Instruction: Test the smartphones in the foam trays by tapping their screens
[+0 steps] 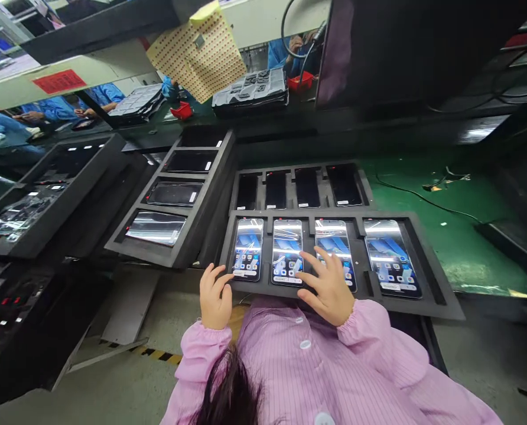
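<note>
1. Sleeves: pink striped fabric, gathered cuffs; cut off at the lower frame edge. Dark hair hides part of the left one.
2. Left hand: below centre, fingers loosely bent and apart, nothing held. Fingertips are at the first phone's lower corner; contact cannot be determined.
3. Right hand: right of the left hand, fingers spread wide, nothing held. It extends over the second and third phones; contact with the glass cannot be determined.
4. Phones: four, lit, rectangular, glossy with glare, at frame centre to right. The third is partly hidden by the right hand. Screen text is illegible.
5. Front tray: matte black, with rectangular recesses around the phones.
6. Rear tray: four dark-screened phones; near edge hidden by the front tray.
7. Side tray: left of centre, slanted; a narrow gap separates it from the front tray.
8. Mat: smooth green, right side; a thin cable crosses it.
9. Panel: upper right, too dark for detail.
10. Sheet: upper centre, yellow, dotted, creased.
11. Co-workers' blue sleeves: upper left, partly hidden.
</note>
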{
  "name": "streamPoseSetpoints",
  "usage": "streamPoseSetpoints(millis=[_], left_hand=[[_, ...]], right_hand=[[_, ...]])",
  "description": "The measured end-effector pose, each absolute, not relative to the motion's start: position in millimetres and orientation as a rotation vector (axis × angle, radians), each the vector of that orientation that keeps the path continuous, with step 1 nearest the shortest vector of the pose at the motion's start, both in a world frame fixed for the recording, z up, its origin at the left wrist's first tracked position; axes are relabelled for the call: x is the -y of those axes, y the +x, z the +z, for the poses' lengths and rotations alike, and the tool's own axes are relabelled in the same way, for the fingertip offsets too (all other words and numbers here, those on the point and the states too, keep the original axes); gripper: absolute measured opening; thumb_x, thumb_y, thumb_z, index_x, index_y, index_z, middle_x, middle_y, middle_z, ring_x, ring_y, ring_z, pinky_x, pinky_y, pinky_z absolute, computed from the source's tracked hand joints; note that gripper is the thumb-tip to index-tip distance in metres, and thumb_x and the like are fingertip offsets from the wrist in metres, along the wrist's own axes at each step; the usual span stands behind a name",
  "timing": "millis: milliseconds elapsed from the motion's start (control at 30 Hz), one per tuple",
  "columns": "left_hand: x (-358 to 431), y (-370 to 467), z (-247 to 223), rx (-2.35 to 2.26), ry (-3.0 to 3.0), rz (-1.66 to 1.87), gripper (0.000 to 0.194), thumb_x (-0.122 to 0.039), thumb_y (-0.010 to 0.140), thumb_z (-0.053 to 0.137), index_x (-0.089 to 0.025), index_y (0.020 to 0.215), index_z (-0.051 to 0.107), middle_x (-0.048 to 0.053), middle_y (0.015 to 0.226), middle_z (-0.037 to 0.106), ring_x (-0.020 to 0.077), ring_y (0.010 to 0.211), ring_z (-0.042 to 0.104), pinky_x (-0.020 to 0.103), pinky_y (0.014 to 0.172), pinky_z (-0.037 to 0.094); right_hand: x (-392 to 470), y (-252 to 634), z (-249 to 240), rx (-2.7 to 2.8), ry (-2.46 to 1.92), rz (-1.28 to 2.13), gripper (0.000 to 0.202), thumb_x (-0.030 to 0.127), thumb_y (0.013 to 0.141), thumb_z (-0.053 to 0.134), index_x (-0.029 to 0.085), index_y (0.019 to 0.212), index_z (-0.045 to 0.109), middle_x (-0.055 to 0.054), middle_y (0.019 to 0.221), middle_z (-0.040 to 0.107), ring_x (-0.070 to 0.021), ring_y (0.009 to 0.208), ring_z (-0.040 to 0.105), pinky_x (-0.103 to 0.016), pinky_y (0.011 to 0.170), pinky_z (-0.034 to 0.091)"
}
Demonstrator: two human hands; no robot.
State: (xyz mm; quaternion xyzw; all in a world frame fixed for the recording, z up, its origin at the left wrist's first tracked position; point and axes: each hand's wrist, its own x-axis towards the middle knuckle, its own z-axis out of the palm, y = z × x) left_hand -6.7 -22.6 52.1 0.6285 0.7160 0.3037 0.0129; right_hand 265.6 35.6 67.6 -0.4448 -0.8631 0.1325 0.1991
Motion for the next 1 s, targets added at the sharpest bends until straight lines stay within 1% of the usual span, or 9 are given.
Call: streamPoseSetpoints(millis=[200,367,500,600,667,700,767,833,1000], left_hand=[[25.3,-3.9,48.9,-2.225,1.975,0.908,0.029,-0.018,0.080,0.038,-0.022,0.087,0.066,0.006,0.109,0.059,0.0224,0.119,0.043,0.044,0.099,0.038],[21.2,-1.3,46.3,-2.217,2.020,0.865,0.031,-0.017,0.080,0.039,-0.021,0.095,0.066,0.008,0.118,0.053,0.0231,0.123,0.037,0.044,0.102,0.035],[17.4,-0.5,46.4,-2.257,1.987,0.750,0.033,-0.017,0.079,0.041,-0.024,0.101,0.064,0.006,0.125,0.048,0.0255,0.127,0.031,0.047,0.104,0.031],[17.8,-1.2,46.4,-2.258,1.962,0.780,0.032,-0.019,0.080,0.040,-0.022,0.101,0.064,0.007,0.128,0.044,0.0258,0.128,0.030,0.047,0.105,0.029],[19.2,-2.1,46.2,-2.248,1.928,0.858,0.031,-0.021,0.081,0.039,-0.020,0.102,0.061,0.009,0.129,0.042,0.0247,0.126,0.034,0.045,0.103,0.031],[19.9,-2.8,46.0,-2.243,1.904,0.896,0.031,-0.021,0.081,0.038,-0.019,0.104,0.059,0.010,0.129,0.042,0.0240,0.124,0.036,0.044,0.102,0.033],[21.1,-4.3,45.5,-2.233,1.857,0.959,0.032,-0.022,0.082,0.038,-0.018,0.108,0.056,0.012,0.128,0.043,0.0225,0.120,0.040,0.042,0.100,0.035],[21.5,-6.2,44.4,-2.227,1.825,1.002,0.033,-0.021,0.082,0.038,-0.017,0.112,0.052,0.012,0.126,0.044,0.0216,0.119,0.041,0.041,0.100,0.036],[18.3,-11.9,39.9,-2.234,1.781,1.076,0.035,-0.018,0.081,0.038,-0.017,0.114,0.049,0.012,0.124,0.048,0.0197,0.118,0.043,0.039,0.100,0.035]], right_hand=[[-39.7,230.8,66.6,2.463,-1.153,0.446,0.035,0.044,0.086,0.041,0.020,0.094,0.066,-0.010,0.127,0.051,-0.0316,0.124,0.030,-0.058,0.097,0.024],[-38.9,233.0,61.5,2.429,-1.159,0.414,0.035,0.042,0.086,0.040,0.021,0.093,0.066,-0.010,0.126,0.051,-0.0313,0.123,0.032,-0.057,0.097,0.026],[-38.4,234.5,61.2,2.385,-1.173,0.400,0.035,0.041,0.086,0.038,0.020,0.090,0.067,-0.010,0.125,0.052,-0.0305,0.124,0.031,-0.055,0.098,0.026],[-38.9,231.7,64.1,2.494,-1.160,0.412,0.039,0.046,0.086,0.039,0.022,0.103,0.064,-0.011,0.131,0.047,-0.0332,0.125,0.027,-0.059,0.097,0.024],[-39.5,229.0,66.0,2.572,-1.173,0.419,0.043,0.050,0.085,0.039,0.024,0.111,0.061,-0.011,0.136,0.040,-0.0357,0.127,0.023,-0.063,0.095,0.021],[-39.6,227.9,66.5,2.591,-1.183,0.417,0.044,0.052,0.084,0.039,0.025,0.112,0.060,-0.011,0.138,0.038,-0.0367,0.128,0.021,-0.064,0.095,0.020],[-39.4,227.4,66.5,2.575,-1.191,0.404,0.045,0.053,0.084,0.038,0.025,0.110,0.061,-0.011,0.138,0.038,-0.0374,0.128,0.021,-0.066,0.095,0.019],[-38.2,230.9,65.1,2.478,-1.182,0.375,0.044,0.052,0.085,0.036,0.024,0.104,0.063,-0.011,0.135,0.042,-0.0363,0.127,0.023,-0.064,0.095,0.020],[-31.3,267.4,57.9,2.113,-1.113,0.262,0.040,0.043,0.088,0.032,0.020,0.091,0.064,-0.011,0.119,0.054,-0.0302,0.121,0.038,-0.054,0.096,0.030]])
